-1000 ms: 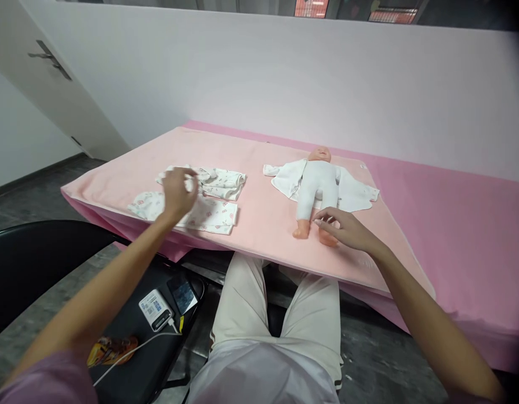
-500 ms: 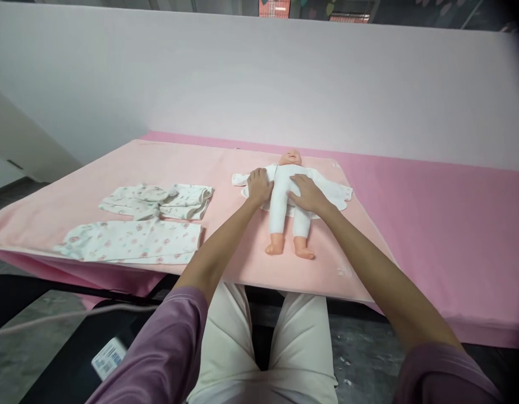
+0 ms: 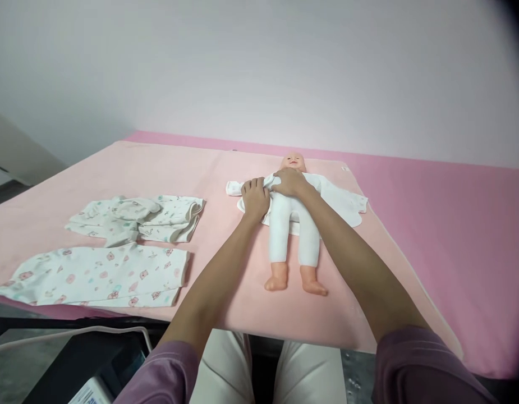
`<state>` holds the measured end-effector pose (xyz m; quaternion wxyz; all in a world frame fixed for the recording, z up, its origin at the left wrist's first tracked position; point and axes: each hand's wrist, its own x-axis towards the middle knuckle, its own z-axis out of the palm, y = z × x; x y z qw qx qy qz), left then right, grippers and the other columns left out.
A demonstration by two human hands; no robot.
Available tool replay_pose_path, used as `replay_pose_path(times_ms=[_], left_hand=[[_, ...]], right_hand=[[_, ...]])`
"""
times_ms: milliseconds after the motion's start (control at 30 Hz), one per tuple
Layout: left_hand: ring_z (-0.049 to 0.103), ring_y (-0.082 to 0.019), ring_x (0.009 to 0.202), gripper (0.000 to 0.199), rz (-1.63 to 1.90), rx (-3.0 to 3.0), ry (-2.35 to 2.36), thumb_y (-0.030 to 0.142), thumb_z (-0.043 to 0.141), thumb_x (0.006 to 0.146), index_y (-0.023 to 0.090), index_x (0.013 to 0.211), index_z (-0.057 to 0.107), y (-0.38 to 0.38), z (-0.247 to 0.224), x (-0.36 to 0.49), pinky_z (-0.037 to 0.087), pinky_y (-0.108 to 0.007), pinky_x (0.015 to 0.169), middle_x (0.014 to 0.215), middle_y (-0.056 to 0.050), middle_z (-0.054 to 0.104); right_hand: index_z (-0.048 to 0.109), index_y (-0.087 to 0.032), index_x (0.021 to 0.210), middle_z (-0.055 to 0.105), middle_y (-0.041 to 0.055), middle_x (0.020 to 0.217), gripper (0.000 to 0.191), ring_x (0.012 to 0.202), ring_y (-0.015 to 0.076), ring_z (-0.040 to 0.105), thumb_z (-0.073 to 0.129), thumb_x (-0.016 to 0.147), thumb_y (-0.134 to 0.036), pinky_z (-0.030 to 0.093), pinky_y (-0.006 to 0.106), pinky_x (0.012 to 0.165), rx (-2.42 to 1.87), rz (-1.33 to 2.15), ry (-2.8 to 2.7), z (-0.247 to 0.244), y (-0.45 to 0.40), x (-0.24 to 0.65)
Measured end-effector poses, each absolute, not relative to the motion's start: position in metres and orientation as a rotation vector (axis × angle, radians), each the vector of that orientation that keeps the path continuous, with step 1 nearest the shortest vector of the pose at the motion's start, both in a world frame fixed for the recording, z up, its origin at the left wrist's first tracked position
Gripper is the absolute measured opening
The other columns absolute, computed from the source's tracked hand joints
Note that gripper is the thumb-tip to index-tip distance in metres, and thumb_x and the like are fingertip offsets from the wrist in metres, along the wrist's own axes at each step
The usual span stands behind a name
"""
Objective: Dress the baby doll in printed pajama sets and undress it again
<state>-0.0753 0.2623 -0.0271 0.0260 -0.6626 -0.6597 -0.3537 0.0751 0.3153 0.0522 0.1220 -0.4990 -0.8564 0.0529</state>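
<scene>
A baby doll (image 3: 293, 161) lies on its back, head away from me, white on its body and legs and bare at the feet. Under and around it spreads a white baby shirt (image 3: 341, 201), one sleeve out to each side. My left hand (image 3: 256, 199) is closed on the shirt at the doll's left-hand side in view, fingers curled on the cloth. Across the doll's chest reaches my right hand (image 3: 289, 183), its fingers closed at the shirt's front edge near my left hand. The cloth between the fingers is partly hidden.
On the left of the pale pink mat (image 3: 242, 303) lie a folded printed garment (image 3: 170, 216) and white printed pants (image 3: 103, 275). A brighter pink cover (image 3: 444, 241) extends to the right. Behind stands a white wall (image 3: 259, 73). A cable (image 3: 74, 332) runs at lower left.
My right hand has moved left and up across the doll's chest toward the shirt edge. My left hand stays at the shirt's side. The view has tilted down and come closer.
</scene>
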Motion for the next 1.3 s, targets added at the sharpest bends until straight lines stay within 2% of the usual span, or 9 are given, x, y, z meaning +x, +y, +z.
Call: replay_pose_path(times_ms=[100, 267, 400, 700, 867, 1033, 1100, 1167, 1300], left_hand=[[0.051, -0.037, 0.132, 0.041, -1.062, -2.045, -2.046, 0.023, 0.039, 0.105, 0.023, 0.139, 0.063, 0.264, -0.028, -0.077, 0.034, -0.052, 0.119, 0.137, -0.015, 0.067], [0.052, -0.037, 0.130, 0.040, -1.103, -2.021, -2.067, 0.029, 0.032, 0.110, 0.024, 0.135, 0.064, 0.266, -0.028, -0.079, 0.033, -0.053, 0.119, 0.131, -0.015, 0.069], [0.055, -0.037, 0.129, 0.040, -1.141, -2.023, -2.129, 0.026, 0.030, 0.110, 0.023, 0.128, 0.065, 0.265, -0.024, -0.080, 0.036, -0.054, 0.117, 0.128, -0.015, 0.071], [0.060, -0.039, 0.125, 0.039, -1.335, -1.969, -2.293, 0.028, 0.028, 0.111, 0.023, 0.114, 0.066, 0.264, -0.019, -0.086, 0.045, -0.056, 0.107, 0.112, -0.017, 0.074], [0.060, -0.039, 0.126, 0.040, -1.365, -1.977, -2.294, 0.030, 0.029, 0.111, 0.025, 0.110, 0.068, 0.263, -0.021, -0.089, 0.045, -0.057, 0.108, 0.113, -0.017, 0.074], [0.058, -0.040, 0.129, 0.040, -1.342, -2.004, -2.285, 0.037, 0.032, 0.111, 0.025, 0.105, 0.070, 0.263, -0.020, -0.086, 0.042, -0.060, 0.112, 0.121, -0.016, 0.075], [0.056, -0.040, 0.133, 0.038, -1.369, -2.008, -2.293, 0.043, 0.037, 0.110, 0.025, 0.112, 0.070, 0.262, -0.019, -0.084, 0.039, -0.061, 0.115, 0.128, -0.015, 0.074], [0.055, -0.037, 0.138, 0.039, -1.470, -1.977, -2.279, 0.048, 0.041, 0.109, 0.025, 0.129, 0.065, 0.262, -0.017, -0.084, 0.038, -0.058, 0.119, 0.136, -0.014, 0.071], [0.057, -0.027, 0.140, 0.059, -1.714, -1.831, -2.097, 0.042, 0.044, 0.109, 0.022, 0.163, 0.032, 0.254, -0.014, -0.084, 0.041, -0.045, 0.121, 0.158, -0.017, 0.054]], right_hand=[[0.073, -0.016, 0.129, 0.074, 0.0183, 0.136, 0.056, 0.134, 0.0409, 0.061, 0.076, 0.081, -0.044, 0.040, 0.055, 0.118, -1.528, 0.071, -2.521, 0.048, 0.319, 0.061], [0.066, -0.012, 0.126, 0.071, 0.0234, 0.130, 0.061, 0.128, 0.0426, 0.061, 0.080, 0.069, -0.028, 0.042, 0.054, 0.113, -1.616, 0.045, -2.356, 0.041, 0.315, 0.051], [0.057, -0.017, 0.122, 0.070, 0.0184, 0.122, 0.064, 0.118, 0.0384, 0.062, 0.083, 0.065, -0.027, 0.044, 0.051, 0.109, -1.554, 0.104, -2.210, 0.038, 0.309, 0.060], [0.051, -0.024, 0.108, 0.068, 0.0105, 0.121, 0.055, 0.116, 0.0314, 0.061, 0.080, 0.061, -0.030, 0.048, 0.046, 0.106, -1.340, 0.345, -1.833, 0.037, 0.309, 0.113], [0.048, -0.027, 0.112, 0.063, 0.0063, 0.130, 0.054, 0.123, 0.0262, 0.060, 0.074, 0.066, -0.035, 0.047, 0.042, 0.111, -1.241, 0.523, -1.611, 0.033, 0.308, 0.156], [0.047, -0.027, 0.119, 0.062, 0.0076, 0.135, 0.058, 0.124, 0.0264, 0.061, 0.073, 0.068, -0.037, 0.050, 0.042, 0.108, -1.248, 0.626, -1.537, 0.031, 0.309, 0.175], [0.050, -0.026, 0.118, 0.063, 0.0082, 0.135, 0.058, 0.126, 0.0271, 0.061, 0.076, 0.067, -0.037, 0.048, 0.042, 0.111, -1.247, 0.622, -1.574, 0.035, 0.308, 0.169], [0.055, -0.024, 0.115, 0.065, 0.0096, 0.134, 0.057, 0.128, 0.0287, 0.061, 0.080, 0.065, -0.035, 0.047, 0.043, 0.114, -1.266, 0.605, -1.638, 0.039, 0.307, 0.157], [0.062, -0.023, 0.112, 0.071, 0.0106, 0.133, 0.047, 0.128, 0.0295, 0.063, 0.081, 0.070, -0.036, 0.046, 0.046, 0.117, -1.271, 0.627, -1.714, 0.043, 0.306, 0.134]])
